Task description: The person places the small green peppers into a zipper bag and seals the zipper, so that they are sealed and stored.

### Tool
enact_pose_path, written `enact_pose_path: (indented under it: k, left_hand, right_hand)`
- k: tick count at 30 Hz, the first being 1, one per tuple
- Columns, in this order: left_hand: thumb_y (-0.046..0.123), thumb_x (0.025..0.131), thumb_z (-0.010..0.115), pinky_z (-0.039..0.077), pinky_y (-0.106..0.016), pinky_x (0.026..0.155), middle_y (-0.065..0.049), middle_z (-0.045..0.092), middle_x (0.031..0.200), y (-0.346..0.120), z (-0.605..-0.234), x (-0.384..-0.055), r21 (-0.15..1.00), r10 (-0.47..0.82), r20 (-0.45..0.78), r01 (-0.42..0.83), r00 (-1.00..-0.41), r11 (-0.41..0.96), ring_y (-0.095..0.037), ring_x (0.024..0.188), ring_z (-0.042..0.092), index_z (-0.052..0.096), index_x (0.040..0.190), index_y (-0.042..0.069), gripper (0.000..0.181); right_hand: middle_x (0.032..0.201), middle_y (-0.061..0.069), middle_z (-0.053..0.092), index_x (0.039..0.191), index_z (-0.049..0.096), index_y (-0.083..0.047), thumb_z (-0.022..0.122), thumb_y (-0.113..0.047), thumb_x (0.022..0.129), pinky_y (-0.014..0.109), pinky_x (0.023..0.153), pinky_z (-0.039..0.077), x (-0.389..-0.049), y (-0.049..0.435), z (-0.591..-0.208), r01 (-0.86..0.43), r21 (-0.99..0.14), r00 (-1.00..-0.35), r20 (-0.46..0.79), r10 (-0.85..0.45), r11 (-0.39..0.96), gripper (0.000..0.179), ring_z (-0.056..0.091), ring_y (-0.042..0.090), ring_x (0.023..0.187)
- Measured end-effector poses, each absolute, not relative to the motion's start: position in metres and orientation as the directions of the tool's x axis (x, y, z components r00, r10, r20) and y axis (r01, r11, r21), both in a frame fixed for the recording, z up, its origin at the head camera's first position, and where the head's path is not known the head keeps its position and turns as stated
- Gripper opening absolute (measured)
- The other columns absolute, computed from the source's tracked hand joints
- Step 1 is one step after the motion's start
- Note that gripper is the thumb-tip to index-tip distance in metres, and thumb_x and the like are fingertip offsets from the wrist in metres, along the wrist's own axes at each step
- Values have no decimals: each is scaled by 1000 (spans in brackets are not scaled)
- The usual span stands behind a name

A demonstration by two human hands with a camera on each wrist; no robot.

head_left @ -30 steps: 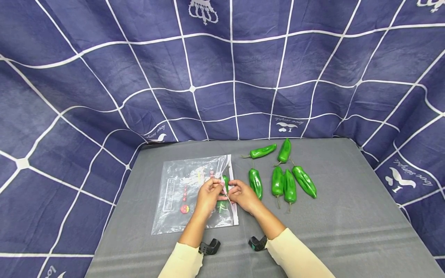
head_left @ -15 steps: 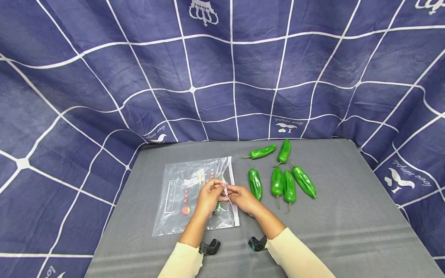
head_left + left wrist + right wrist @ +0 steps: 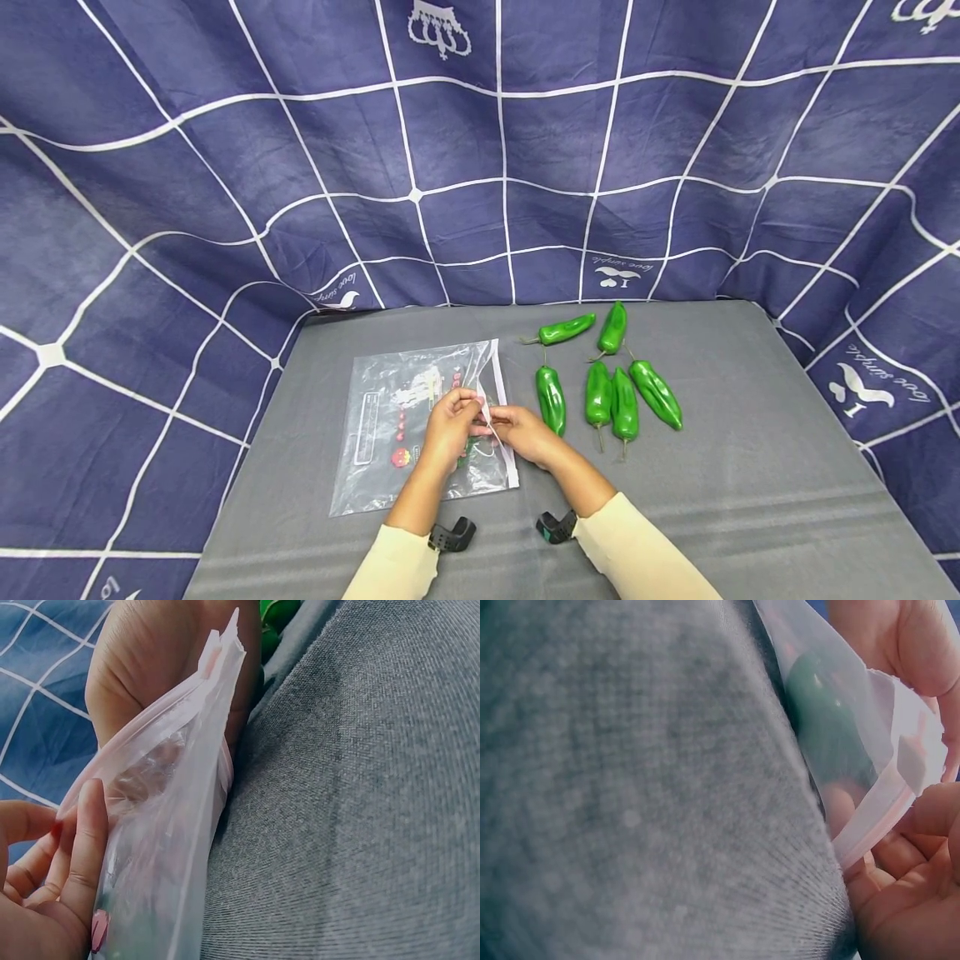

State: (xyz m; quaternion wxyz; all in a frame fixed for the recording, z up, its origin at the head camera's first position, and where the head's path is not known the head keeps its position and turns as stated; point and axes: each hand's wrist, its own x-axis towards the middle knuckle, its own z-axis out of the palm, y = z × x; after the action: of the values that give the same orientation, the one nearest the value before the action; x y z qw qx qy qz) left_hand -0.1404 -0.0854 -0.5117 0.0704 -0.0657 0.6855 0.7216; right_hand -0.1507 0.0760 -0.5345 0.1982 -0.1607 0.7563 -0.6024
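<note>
A clear zip bag (image 3: 352,492) with pink print lies flat on the table, its mouth to the right. My left hand (image 3: 448,429) pinches the upper lip of the mouth between thumb and fingers. The lip is lifted, so the mouth gapes in the left wrist view. My right hand (image 3: 528,433) reaches into the gap. Through the plastic a green pepper (image 3: 829,724) shows in the right wrist view, a fingertip (image 3: 840,804) right at its end. Green also shows in the bag below the left hand in the head view.
Several green peppers lie right of the bag, among them an upright one (image 3: 551,400) beside the right hand and one slanting pepper (image 3: 657,393) farther right. A blue curtain with white lines (image 3: 465,217) hangs behind the grey table (image 3: 712,483).
The green pepper at the bag's mouth has gone inside, out of sight in the head view. The right hand has moved slightly left and in, while the left keeps its pinch.
</note>
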Motion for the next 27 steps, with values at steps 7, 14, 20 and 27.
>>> enact_pose_path:
  k: [7,14,20,27]
  left_hand:
    - [8,97,59,64,-32,62,-6,64,84,-83,-513,-141,980,-2,-181,-180,-984,-80,-13,61,66,58,112,-5,19]
    - [7,96,58,63,-27,58,-3,59,77,-84,-514,-141,980,-6,-185,-184,-983,-78,-10,57,63,58,111,-5,19]
    - [11,97,60,63,-28,59,-3,61,80,-85,-515,-140,979,-6,-194,-193,-981,-61,-12,58,66,58,111,-3,20]
    - [8,95,60,62,-27,58,-1,60,73,-85,-516,-141,974,10,-206,-206,-978,-92,-11,55,64,58,109,-2,17]
  right_hand:
    - [128,30,64,134,55,12,53,3,92,16,79,56,-151,78,-538,41,-988,-878,-106,-467,146,43,68,17,104]
    - [130,31,62,136,52,12,56,0,94,19,83,56,-148,83,-529,55,-993,-903,-95,-419,105,44,68,25,111]
    - [125,29,65,133,57,8,60,-5,95,27,84,61,-147,88,-517,91,-994,-926,-105,-362,56,40,69,14,99]
    - [124,35,63,132,56,11,59,-1,94,29,83,60,-148,98,-509,57,-998,-952,-60,-299,21,39,69,20,100]
